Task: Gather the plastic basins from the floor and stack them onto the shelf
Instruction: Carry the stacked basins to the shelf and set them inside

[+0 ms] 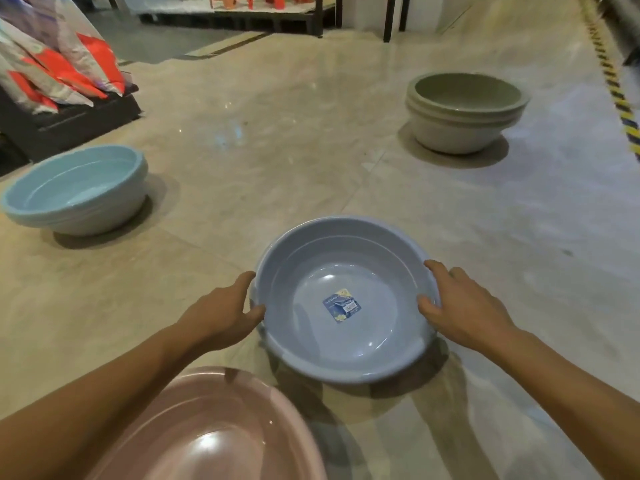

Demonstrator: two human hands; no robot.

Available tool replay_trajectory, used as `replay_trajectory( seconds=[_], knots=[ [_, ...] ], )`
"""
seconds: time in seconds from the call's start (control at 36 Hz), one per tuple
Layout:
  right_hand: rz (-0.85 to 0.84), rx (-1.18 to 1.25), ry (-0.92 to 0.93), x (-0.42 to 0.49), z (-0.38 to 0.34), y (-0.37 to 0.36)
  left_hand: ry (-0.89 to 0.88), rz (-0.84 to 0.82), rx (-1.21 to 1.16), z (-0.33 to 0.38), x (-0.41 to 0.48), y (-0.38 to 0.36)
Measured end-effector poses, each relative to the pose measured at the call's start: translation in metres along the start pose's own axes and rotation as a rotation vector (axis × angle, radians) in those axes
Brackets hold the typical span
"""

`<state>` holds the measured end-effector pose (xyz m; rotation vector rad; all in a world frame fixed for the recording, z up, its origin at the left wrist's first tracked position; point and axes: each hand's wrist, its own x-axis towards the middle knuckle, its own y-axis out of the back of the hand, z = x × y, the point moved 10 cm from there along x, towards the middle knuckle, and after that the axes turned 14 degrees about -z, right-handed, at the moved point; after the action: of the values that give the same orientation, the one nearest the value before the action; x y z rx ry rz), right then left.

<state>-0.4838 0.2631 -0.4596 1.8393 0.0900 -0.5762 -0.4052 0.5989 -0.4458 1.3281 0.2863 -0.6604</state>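
A grey-blue plastic basin (346, 258) with a sticker in its bottom is in front of me, just above the tiled floor, its shadow beneath it. My left hand (225, 310) grips its left rim and my right hand (460, 303) grips its right rim. A pink basin (194, 427) lies on the floor close below my left arm. A light blue stack of basins (79, 188) stands on the floor at the left. A beige-green stack of basins (464, 109) stands farther off at the right.
A dark low platform (69, 123) with red and white packaged goods stands at the far left. Dark table legs (389, 19) and a low shelf with orange items are at the back. A yellow-black striped strip (620, 95) runs along the right edge.
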Motion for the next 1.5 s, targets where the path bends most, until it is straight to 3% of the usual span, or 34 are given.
replay_trajectory(
  seconds=[0.19, 0.33, 0.42, 0.64, 1.06, 1.5],
  knots=[
    [0.025, 0.093, 0.005, 0.009, 0.012, -0.011, -0.015, 0.007, -0.059, 0.002, 0.009, -0.023],
    [0.052, 0.136, 0.034, 0.009, 0.013, -0.016, -0.067, 0.081, -0.223, 0.003, 0.008, -0.023],
    [0.081, 0.168, 0.050, 0.006, 0.012, -0.011, -0.061, 0.083, -0.344, -0.003, 0.008, -0.020],
    [0.168, 0.243, 0.127, -0.017, 0.010, 0.025, -0.131, 0.105, -0.402, -0.004, -0.017, 0.009],
    [0.272, 0.279, 0.307, -0.112, -0.063, 0.071, -0.188, 0.185, -0.400, -0.067, -0.152, 0.050],
    [0.186, 0.210, 0.504, -0.212, -0.142, 0.005, -0.198, 0.207, -0.631, -0.169, -0.294, -0.011]
  ],
)
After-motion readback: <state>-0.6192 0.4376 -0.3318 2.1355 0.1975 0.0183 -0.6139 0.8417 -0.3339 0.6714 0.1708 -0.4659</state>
